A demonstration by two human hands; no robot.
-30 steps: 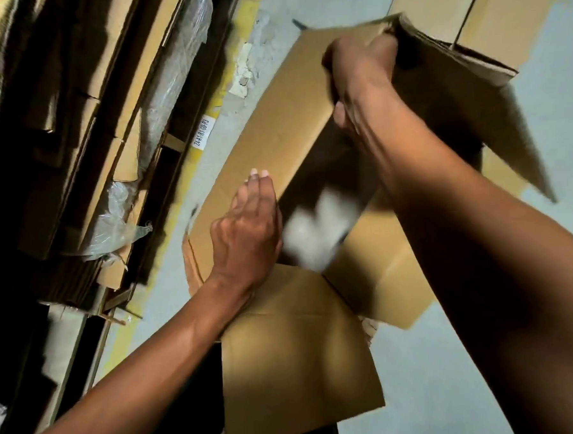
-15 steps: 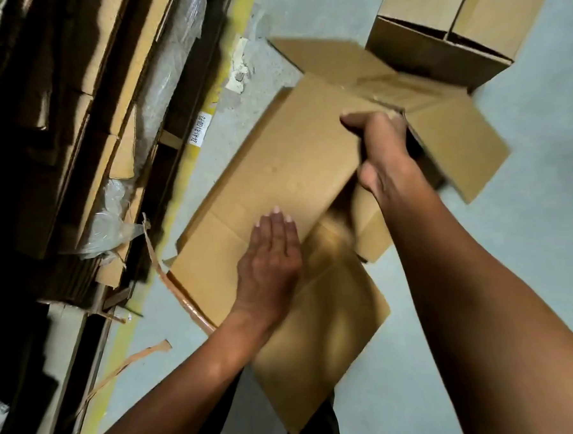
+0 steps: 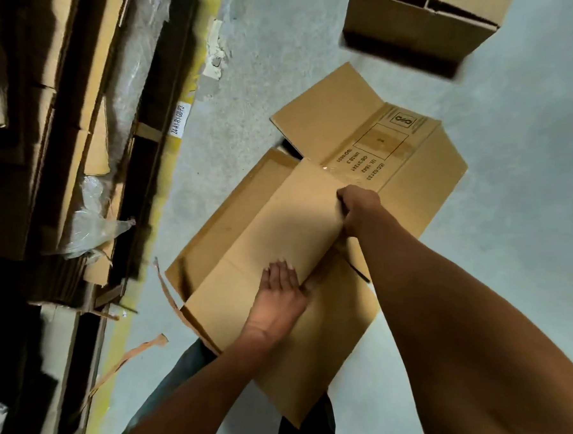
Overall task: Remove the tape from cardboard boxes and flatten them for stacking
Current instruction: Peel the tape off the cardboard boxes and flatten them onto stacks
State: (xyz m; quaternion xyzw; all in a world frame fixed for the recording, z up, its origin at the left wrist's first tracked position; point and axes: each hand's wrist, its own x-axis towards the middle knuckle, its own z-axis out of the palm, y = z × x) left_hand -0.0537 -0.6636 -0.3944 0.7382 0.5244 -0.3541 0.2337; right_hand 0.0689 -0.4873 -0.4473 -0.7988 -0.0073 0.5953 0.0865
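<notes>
1. A large brown corrugated cardboard box (image 3: 312, 235), opened out and nearly flat, lies on the pale grey concrete floor (image 3: 508, 172) in front of the person.
2. The left hand (image 3: 277, 295) rests palm down on the box's upper panel near its middle, fingers straight and together, pressing the cardboard.
3. The right hand (image 3: 357, 209) sits at the far right edge of that same panel, fingers curled over the edge and gripping it.
4. Beyond the right hand, one side of the box carries black printed text and a framed square symbol; its flaps spread outward onto the floor.
5. A torn brown strip of tape (image 3: 133, 357) lies on the floor just left of the box's near corner; another thin strip curls up along the box's left edge.
6. A second brown cardboard box (image 3: 418, 27), still upright with open top flaps, stands well beyond the flattened box, toward the upper right.
7. Left of the box runs a yellow painted floor line (image 3: 164, 196), and past it a stack of flattened brown cardboard sheets (image 3: 58, 129) with crumpled clear plastic film (image 3: 93, 223) on it.
</notes>
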